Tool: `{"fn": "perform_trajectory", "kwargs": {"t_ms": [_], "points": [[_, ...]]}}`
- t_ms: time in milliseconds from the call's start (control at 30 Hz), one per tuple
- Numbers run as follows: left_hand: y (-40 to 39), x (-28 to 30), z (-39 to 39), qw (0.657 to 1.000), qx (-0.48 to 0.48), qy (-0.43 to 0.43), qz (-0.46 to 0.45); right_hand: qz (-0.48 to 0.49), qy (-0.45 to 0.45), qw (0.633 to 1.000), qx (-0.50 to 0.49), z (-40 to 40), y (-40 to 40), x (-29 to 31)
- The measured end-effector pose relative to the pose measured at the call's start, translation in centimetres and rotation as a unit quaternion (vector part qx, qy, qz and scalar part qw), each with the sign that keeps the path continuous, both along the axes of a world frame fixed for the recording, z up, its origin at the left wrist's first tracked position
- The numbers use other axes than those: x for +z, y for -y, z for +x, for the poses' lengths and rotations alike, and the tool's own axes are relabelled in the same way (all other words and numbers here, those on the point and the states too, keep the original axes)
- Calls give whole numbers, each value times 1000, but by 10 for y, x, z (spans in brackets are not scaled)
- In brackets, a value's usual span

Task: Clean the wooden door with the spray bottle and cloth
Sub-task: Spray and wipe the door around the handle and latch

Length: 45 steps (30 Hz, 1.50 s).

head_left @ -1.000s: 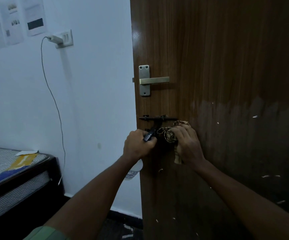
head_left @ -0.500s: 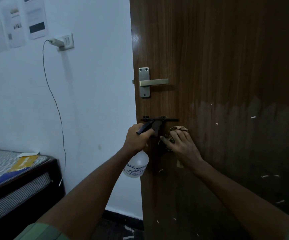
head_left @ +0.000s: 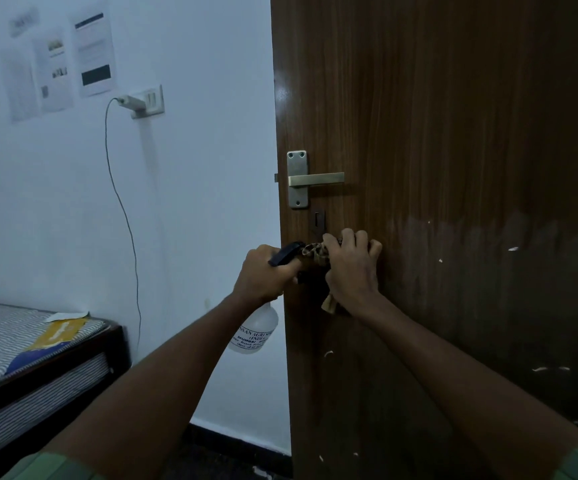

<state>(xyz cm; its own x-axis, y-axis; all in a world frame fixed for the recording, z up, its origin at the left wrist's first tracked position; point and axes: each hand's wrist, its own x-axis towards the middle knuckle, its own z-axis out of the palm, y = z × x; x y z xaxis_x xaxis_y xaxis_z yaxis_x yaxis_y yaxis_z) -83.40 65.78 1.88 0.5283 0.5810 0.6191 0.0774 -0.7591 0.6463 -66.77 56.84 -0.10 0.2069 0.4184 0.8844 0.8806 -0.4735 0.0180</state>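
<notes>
The dark brown wooden door (head_left: pixel 454 133) fills the right half of the view, with a dull wet patch and white flecks across its middle. My left hand (head_left: pixel 263 275) grips the black trigger head of a clear spray bottle (head_left: pixel 254 332), whose labelled body hangs below my fist by the door's edge. My right hand (head_left: pixel 351 271) presses a patterned brown cloth (head_left: pixel 315 252) against the door just below the small keyhole plate (head_left: pixel 318 220), covering the black latch there. A cloth end hangs under my palm.
A brass lever handle (head_left: pixel 315 178) sits above my hands. On the white wall to the left are a socket with a plugged charger (head_left: pixel 142 102) and its hanging cable, plus taped papers (head_left: pixel 59 64). A striped mattress on a dark bed frame (head_left: pixel 38 358) stands at lower left.
My right hand with the cloth has slid up and left over the latch, hiding it. My left hand has tilted the bottle, with its nozzle beside the cloth.
</notes>
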Motion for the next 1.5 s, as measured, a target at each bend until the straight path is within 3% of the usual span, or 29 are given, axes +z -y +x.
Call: {"fn": "perform_trajectory", "kwargs": {"t_ms": [100,167,233,300,367,400,467,533,667,733,833,867,967,1033,1200,1333,1500], "points": [[-3,0,6,999,34,-19,3,11,-82,993,84,7,7,21],[-4,1,10,998,52,-20,1,87,-160,967,180,15,13,34],[-6,1,14,998,62,-20,13,162,-148,951,218,22,17,42],[-8,0,17,996,74,-21,43,144,-51,966,209,30,16,41],[-11,-1,20,995,73,-9,71,50,97,974,201,36,10,35],[-12,-1,21,994,69,-5,85,-13,192,962,194,40,5,31],[-13,0,23,993,54,-2,106,-138,362,905,176,51,-2,34],[-14,-1,24,992,44,3,120,-164,415,880,162,57,-5,56],[-18,0,26,991,40,29,128,-1,234,964,128,45,-18,83],[-20,0,28,990,45,42,130,-12,260,956,136,43,-24,70],[-20,-1,30,989,38,53,131,-116,389,901,155,60,-13,57],[-19,-1,30,989,32,54,133,-102,382,906,148,66,-9,61],[-16,0,29,989,12,51,138,59,230,968,85,76,-1,72],[-12,2,30,989,1,49,141,127,152,979,50,85,5,67],[-7,3,33,991,-26,53,117,-12,225,971,79,102,20,6],[-1,-2,32,990,-49,46,122,15,192,981,36,108,33,-32],[11,-10,30,994,-35,0,104,38,189,980,56,97,51,10]]}}
